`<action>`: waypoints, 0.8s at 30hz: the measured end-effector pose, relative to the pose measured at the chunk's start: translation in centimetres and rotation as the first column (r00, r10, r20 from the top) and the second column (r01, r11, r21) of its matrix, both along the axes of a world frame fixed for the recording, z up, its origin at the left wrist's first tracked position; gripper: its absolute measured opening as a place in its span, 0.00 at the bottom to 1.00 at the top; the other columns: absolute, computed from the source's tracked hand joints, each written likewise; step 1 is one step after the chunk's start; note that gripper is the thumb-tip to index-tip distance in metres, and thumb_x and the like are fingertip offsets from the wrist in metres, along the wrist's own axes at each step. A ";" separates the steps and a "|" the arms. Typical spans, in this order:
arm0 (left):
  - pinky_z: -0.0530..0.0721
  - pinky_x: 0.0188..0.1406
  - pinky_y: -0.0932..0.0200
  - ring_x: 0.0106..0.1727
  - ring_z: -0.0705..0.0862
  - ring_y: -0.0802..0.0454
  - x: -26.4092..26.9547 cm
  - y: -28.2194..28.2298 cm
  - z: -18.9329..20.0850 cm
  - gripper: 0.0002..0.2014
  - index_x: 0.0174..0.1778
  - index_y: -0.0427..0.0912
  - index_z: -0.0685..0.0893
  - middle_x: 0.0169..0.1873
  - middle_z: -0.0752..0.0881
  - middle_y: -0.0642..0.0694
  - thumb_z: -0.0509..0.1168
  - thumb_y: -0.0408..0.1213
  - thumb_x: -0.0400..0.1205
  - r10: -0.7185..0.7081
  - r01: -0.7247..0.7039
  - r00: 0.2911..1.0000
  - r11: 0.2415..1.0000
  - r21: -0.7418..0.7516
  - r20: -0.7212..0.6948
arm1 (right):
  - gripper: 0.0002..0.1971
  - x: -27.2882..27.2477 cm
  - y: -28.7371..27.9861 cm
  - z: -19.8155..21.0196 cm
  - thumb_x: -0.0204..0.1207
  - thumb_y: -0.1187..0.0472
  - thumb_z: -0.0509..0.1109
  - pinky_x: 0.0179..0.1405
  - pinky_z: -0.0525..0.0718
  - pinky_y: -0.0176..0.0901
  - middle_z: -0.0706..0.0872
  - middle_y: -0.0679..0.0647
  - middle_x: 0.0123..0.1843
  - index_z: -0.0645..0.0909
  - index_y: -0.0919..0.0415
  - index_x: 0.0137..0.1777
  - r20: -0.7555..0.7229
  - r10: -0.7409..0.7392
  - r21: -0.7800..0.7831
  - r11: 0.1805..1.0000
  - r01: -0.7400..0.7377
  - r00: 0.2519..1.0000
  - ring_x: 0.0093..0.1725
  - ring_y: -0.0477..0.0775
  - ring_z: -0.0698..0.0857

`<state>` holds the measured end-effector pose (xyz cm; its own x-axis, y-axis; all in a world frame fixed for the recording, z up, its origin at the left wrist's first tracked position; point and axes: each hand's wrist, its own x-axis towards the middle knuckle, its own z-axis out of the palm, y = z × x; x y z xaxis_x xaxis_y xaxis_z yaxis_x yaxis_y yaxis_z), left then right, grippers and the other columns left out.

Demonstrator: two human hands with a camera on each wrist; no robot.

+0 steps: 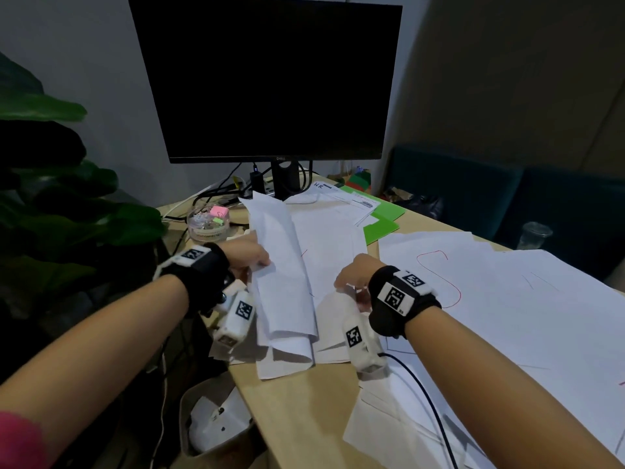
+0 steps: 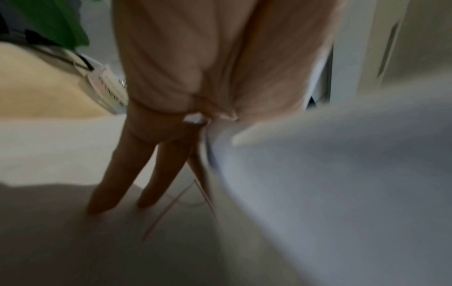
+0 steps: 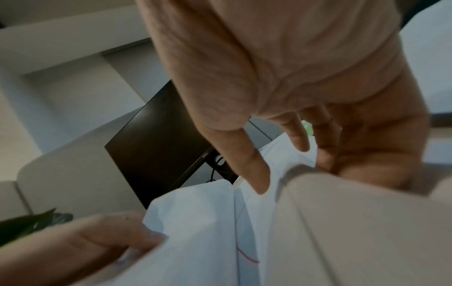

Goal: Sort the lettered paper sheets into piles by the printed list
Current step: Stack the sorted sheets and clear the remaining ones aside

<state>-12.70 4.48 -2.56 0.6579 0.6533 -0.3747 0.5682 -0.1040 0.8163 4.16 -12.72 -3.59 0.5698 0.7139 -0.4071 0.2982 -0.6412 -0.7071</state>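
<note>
White paper sheets cover the wooden desk (image 1: 304,401). My left hand (image 1: 258,264) pinches the near edge of a lifted, curling bundle of sheets (image 1: 284,282) between thumb and forefinger (image 2: 195,118), its other two fingers (image 2: 107,183) held straight. My right hand (image 1: 346,282) is just right of the bundle. Its fingers (image 3: 327,154) curl over the raised edge of another sheet (image 3: 342,222), the thumb stretched out apart. A sheet with a red S (image 1: 439,275) lies to the right. A printed page (image 1: 351,198) lies near the monitor foot.
A dark monitor (image 1: 270,79) stands at the back of the desk. Green folders (image 1: 382,225) lie under the printed page. A clear tub of clips (image 1: 208,225) sits at the left edge beside a plant (image 1: 50,198). A bin (image 1: 216,418) stands below the desk. A black cable (image 1: 422,394) crosses the near sheets.
</note>
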 end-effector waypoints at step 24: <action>0.78 0.54 0.55 0.58 0.82 0.43 0.5 -3.1 -2.2 0.41 0.85 0.55 0.46 0.80 0.60 0.45 0.64 0.30 0.83 0.111 -0.147 0.939 0.985 0.088 0.326 | 0.34 -5.5 0.3 -0.4 0.78 0.39 0.63 0.46 0.89 0.48 0.61 0.53 0.74 0.57 0.43 0.82 0.113 0.529 0.000 0.847 -0.532 0.841 0.68 0.59 0.74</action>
